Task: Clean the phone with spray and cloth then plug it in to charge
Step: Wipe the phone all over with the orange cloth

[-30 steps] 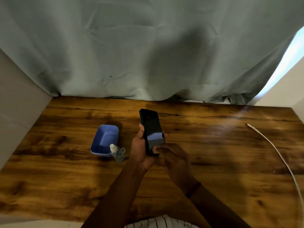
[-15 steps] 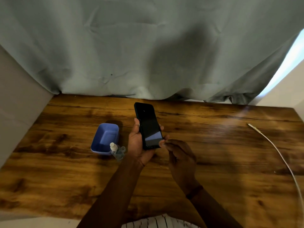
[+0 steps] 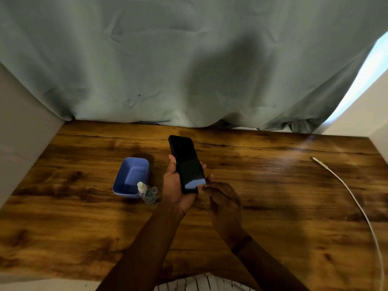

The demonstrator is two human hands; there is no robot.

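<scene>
A phone (image 3: 185,162) is held above the middle of the counter (image 3: 273,206) in the left grip (image 3: 174,185), its far end pointing toward the hanging curtain (image 3: 189,59) behind the counter. The right grip (image 3: 224,204) sits just right of it and nearer, fingertips at the phone's near corner. Left of the hands stands a tub (image 3: 120,181), with a spray bottle (image 3: 147,193) touching its near right corner (lying tipped, as far as I can tell). Well apart on the right, a cable (image 3: 364,213) runs from the near edge toward the back.
</scene>
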